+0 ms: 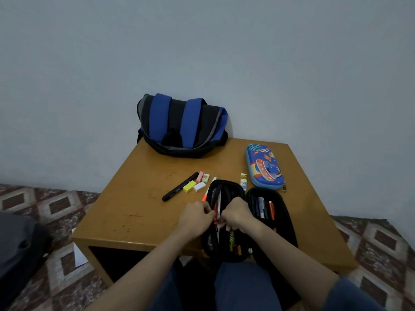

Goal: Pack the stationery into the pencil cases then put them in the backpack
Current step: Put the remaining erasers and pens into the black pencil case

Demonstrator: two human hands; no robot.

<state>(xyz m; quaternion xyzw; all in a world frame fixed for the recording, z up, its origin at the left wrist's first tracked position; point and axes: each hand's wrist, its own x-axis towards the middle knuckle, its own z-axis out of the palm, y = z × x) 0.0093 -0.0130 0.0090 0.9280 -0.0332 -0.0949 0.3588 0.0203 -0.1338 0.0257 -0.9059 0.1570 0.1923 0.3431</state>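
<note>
A black pencil case lies open flat on the wooden table, with pens in both halves. My left hand pinches the left half's edge beside a red and white pen. My right hand is closed inside that half over its pens. A black marker, a yellow eraser, a white eraser, a pink eraser and a pale eraser lie loose to the left. A blue cartoon pencil case lies shut at the right. The blue and black backpack leans on the wall.
A small printed packet lies between the two cases. An orange-tipped pen sticks out at the black case's left edge. A dark bag sits on the patterned floor at the left. My knees are under the table's near edge.
</note>
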